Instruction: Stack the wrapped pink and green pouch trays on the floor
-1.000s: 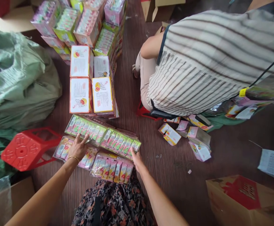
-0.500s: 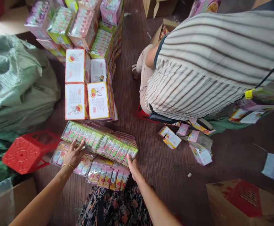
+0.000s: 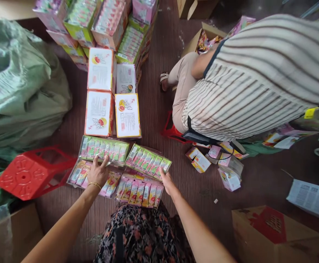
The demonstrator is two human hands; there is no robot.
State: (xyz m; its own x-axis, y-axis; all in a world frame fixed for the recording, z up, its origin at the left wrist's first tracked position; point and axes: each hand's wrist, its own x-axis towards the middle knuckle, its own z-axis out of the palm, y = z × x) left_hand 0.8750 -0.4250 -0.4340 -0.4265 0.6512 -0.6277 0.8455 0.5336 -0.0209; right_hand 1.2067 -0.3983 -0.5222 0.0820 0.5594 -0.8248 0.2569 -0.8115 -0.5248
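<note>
Two clear-wrapped green boxes of small pink-and-green packets lie end to end, slightly angled, above two pink-and-yellow ones. My left hand (image 3: 97,172) rests with fingers spread on the lower edge of the left green box (image 3: 104,149). At the right end of the right green box (image 3: 147,160), my right hand (image 3: 168,180) holds the corner, thumb on top and the other fingers mostly hidden. Nearer to me are the left pink-and-yellow box (image 3: 79,173), partly under my left hand, and the right pink-and-yellow box (image 3: 140,191).
White-sided cartons (image 3: 100,69) and stacked packet boxes (image 3: 110,22) stand beyond. A person in a striped shirt (image 3: 247,84) sits at right, near torn boxes (image 3: 200,160). A red stool (image 3: 25,175) lies at left by a green sack (image 3: 25,95). A cardboard box (image 3: 280,233) is lower right.
The left green box has turned more level, and a gap at an angle shows between it and the right one. Both hands stay on the boxes. The whole view has shifted somewhat.
</note>
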